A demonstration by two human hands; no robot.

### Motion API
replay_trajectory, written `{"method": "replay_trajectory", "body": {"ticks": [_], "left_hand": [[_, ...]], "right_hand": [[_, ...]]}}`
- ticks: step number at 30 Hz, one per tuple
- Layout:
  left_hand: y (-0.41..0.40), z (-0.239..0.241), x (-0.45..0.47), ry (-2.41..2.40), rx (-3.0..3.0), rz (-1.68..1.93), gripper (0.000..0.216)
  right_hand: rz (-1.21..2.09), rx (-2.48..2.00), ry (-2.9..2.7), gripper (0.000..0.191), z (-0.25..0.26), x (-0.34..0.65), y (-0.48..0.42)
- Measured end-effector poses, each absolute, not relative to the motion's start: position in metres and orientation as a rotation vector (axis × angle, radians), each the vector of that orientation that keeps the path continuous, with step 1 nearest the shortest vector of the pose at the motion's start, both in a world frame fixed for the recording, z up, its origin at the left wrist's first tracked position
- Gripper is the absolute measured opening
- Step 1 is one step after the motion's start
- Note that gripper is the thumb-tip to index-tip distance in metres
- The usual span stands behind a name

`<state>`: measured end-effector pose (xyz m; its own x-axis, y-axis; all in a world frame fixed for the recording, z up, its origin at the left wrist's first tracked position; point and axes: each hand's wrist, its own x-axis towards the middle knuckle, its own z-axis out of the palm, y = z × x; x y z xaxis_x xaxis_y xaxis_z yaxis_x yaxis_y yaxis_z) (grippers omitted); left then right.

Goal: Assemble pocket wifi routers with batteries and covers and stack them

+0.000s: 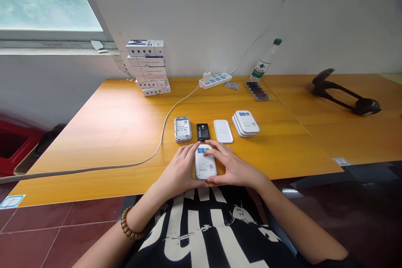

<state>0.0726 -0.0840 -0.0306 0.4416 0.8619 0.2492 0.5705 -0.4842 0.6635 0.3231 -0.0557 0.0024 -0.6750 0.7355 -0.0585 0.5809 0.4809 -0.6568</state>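
A white pocket Wi-Fi device (pixel 205 168) with a blue label and a QR code lies face up near the table's front edge. My left hand (pixel 179 169) is closed around its left side, thumb at the bottom edge and fingers at the top. From the right side my right hand (pixel 235 168) grips it too, one finger across the upper face. Just beyond are a black 3000mAh battery (pixel 203 132), a white back cover (pixel 223 131) lying inner side up, and an uncovered device (pixel 182 129) showing its printed label. Right of the cover sits a stack of white devices (pixel 246 123).
Stacked white boxes (pixel 149 67) stand at the back left. A cable (pixel 163 127) runs across the table from the power strip (pixel 216 80). Behind are a tilted bottle (pixel 264 63) and a blurred phone-like object (pixel 257 91); a black stand (pixel 345 94) lies right.
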Motion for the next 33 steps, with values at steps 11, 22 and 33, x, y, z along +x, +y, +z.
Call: {"method": "replay_trajectory", "body": {"ticks": [11, 22, 33], "left_hand": [[-0.085, -0.023, 0.074, 1.165, 2.217, 0.778, 0.098], [-0.1, -0.021, 0.079, 0.973, 2.407, 1.087, 0.088], [-0.089, -0.008, 0.08, 1.097, 1.833, 1.262, 0.031]], "right_hand": [[1.024, -1.058, -2.483, 0.07, 0.002, 0.321, -0.056], [1.483, -1.046, -1.618, 0.046, -0.003, 0.302, -0.059], [1.243, -1.016, -1.863, 0.038, 0.005, 0.298, -0.074]]}}
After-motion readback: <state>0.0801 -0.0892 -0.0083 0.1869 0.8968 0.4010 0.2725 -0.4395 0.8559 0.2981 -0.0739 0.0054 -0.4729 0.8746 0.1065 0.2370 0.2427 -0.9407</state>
